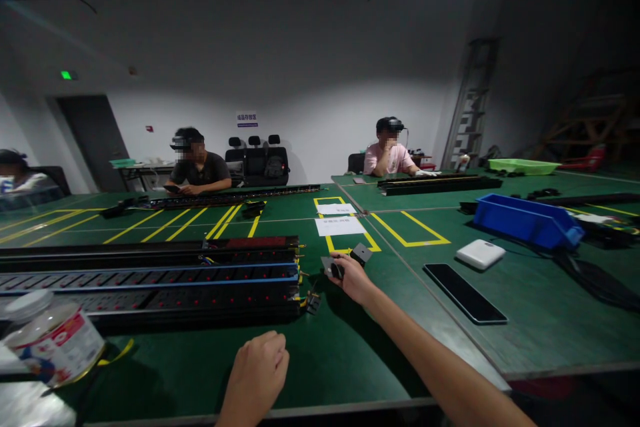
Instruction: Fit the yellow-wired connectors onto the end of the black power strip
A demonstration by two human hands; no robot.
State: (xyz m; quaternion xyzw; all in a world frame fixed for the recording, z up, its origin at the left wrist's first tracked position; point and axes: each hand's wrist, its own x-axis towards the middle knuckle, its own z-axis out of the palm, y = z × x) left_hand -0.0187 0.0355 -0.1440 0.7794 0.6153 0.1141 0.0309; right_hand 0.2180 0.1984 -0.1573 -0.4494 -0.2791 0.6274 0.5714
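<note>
My right hand [353, 278] reaches over the green table just past the right end of the long black rails. Its fingers are closed on a small dark grey plate-like piece [327, 265], partly hidden by the fingers. Right behind that hand is a small black box-shaped piece [361, 253]; whether the hand touches it I cannot tell. My left hand [256, 372] rests near the table's front edge, curled into a loose fist with nothing seen in it. The black rails [200, 310], with blue strips and red dots, end in yellow wires and a dark connector [313, 303].
A clear jar [57, 340] stands at the left front. To the right lie a black phone [465, 293], a white box [481, 254] and a blue bin [525, 221]. White paper sheets [340, 226] lie ahead. Several people sit across the table, near more rails [440, 183].
</note>
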